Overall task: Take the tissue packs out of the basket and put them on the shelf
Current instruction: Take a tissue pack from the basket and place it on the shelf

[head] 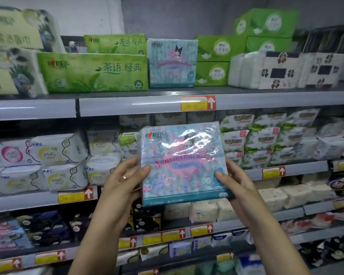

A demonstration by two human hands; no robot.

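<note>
Both hands are holding the tissue pack (182, 163) by its lower side edges. The left hand (125, 181) is pinching the left edge with the thumb on the front face and the fingers hidden behind. The right hand (232, 179) is doing the same on the right edge. The pack is hanging upright in the air, face to the camera, in front of the middle shelves and below the top shelf (137, 105). The basket is not showing.

The wrap is catching the light and looks slick, and the thumbs are covering only a small part of it. With the hold sitting this low, the pack is probably top-heavy, so it could tip or slide out during a lift.

Farther up, the front rail of the top shelf, with its price tag (198, 103), is jutting toward the person. The pack's upper edge could catch under it if it is raised too close in.

Beyond that, a matching pack (172, 63) is standing on the top shelf between the long green pack (91, 73) and the green boxes (212, 73). It is sitting tight beside both, with little bare shelf showing in front of it. No free slot is showing at its sides, so pushing the held pack in could shove the matching one back. Left near the front edge, the held pack could fall off.
</note>
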